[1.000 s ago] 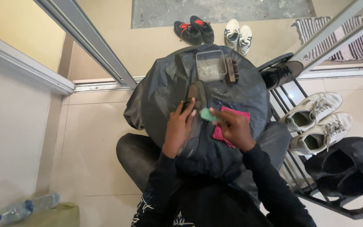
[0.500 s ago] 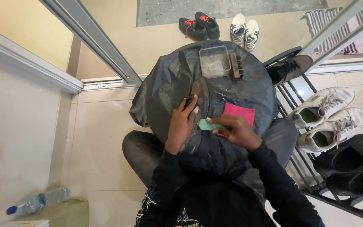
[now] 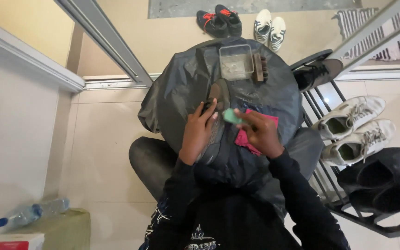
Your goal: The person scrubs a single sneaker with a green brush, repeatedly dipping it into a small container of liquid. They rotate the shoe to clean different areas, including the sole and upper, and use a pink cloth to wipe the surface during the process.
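A person's left hand (image 3: 196, 134) pins a dark shoe (image 3: 217, 99) on a round bench (image 3: 181, 88) draped in black plastic, fingers clamped over its upper. The right hand (image 3: 261, 133) pinches a small green sponge (image 3: 230, 116), now lifted back beside the shoe after sitting lower half a second ago, and again covers much of the pink cloth (image 3: 254, 134). A clear tub (image 3: 235, 62) and brush (image 3: 259, 68) stand at the far edge. The hand hides the shoe's heel; white sneakers (image 3: 348, 132) rest on a rack at right.

clear tub (image 3: 236, 62), brush (image 3: 259, 67) block far edge
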